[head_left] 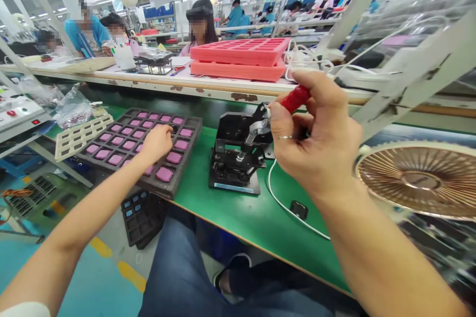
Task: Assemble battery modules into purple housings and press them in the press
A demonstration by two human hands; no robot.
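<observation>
Grip of right hand (316, 143) firm on red handle (295, 98); left hand (158, 142) inside tray (191, 152), unclear.

no legible text or numbers, pale strip (234, 187) on the black press (232, 131) too small to read

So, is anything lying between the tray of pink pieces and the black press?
Nothing visible: only bare green mat lies between the tray and the press, whose red handle the right hand grips.

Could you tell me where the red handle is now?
The red handle is right of centre, head view, in the right hand above the black press.
</observation>
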